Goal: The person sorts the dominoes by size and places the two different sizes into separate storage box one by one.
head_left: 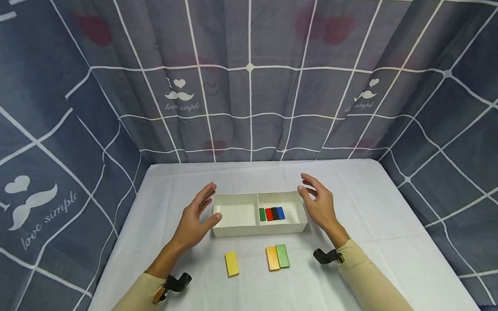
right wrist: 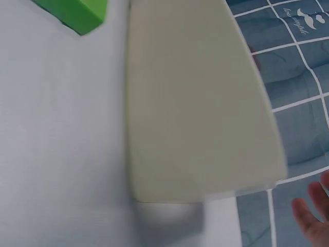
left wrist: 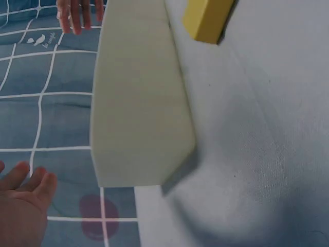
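Note:
A white two-compartment box [head_left: 258, 230] stands between my hands on the table. Beside its left end is my left hand [head_left: 193, 221], fingers extended and thumb near the front left corner; whether it touches is unclear. My right hand [head_left: 319, 204] hovers by the right end, fingers slightly bent and holding nothing. Inside the right compartment a dark green block [head_left: 262, 214], a red block [head_left: 269, 214], a black block [head_left: 274, 213] and a blue block [head_left: 281, 213] lie in a row. Both wrist views show the box's plain outer wall [left wrist: 141, 92] close up.
In front of the box lies a yellow block [head_left: 231, 264]. Right of it, an orange block [head_left: 272, 258] and a light green block [head_left: 282, 256] lie side by side. A white cloth [head_left: 181, 175] covers the table, with grid-patterned curtains [head_left: 272, 96] around its back and sides.

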Tool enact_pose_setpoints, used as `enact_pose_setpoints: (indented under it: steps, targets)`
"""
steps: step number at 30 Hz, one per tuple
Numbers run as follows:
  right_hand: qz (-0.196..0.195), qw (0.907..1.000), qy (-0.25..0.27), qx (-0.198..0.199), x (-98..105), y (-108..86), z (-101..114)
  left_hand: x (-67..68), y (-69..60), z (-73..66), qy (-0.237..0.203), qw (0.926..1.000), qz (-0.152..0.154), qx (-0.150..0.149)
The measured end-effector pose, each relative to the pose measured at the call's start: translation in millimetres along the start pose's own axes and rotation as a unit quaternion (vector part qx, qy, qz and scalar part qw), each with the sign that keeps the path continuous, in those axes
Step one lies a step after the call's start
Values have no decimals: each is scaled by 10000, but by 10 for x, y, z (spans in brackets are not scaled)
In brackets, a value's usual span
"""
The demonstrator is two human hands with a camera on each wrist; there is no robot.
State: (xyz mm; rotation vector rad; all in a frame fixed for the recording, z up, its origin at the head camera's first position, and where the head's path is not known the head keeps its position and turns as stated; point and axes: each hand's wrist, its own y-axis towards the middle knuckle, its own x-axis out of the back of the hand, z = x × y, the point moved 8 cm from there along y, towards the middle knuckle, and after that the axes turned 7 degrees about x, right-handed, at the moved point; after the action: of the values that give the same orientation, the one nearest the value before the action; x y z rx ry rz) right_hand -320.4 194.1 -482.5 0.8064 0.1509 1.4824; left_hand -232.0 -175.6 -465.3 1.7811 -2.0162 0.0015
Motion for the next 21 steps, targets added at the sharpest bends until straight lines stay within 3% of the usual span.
enact_pose_setpoints:
  steps: [3,9,14,21]
  targets:
    - [-83,9996,225,-173,-7,-66,-59,-21,-56,-94,-36,9997,135,-189]
    - [217,9983,192,-498,-103,-231,-207,-117,-179,-159,-222,9978,550,-307]
    - [362,9959,301,-774,-171,-339,-322,-209,-271,-145,75,9966,713,-407]
    - [519,9918,673,-959,-231,-455,-376,-309,-386,-123,367,9950,899,-246]
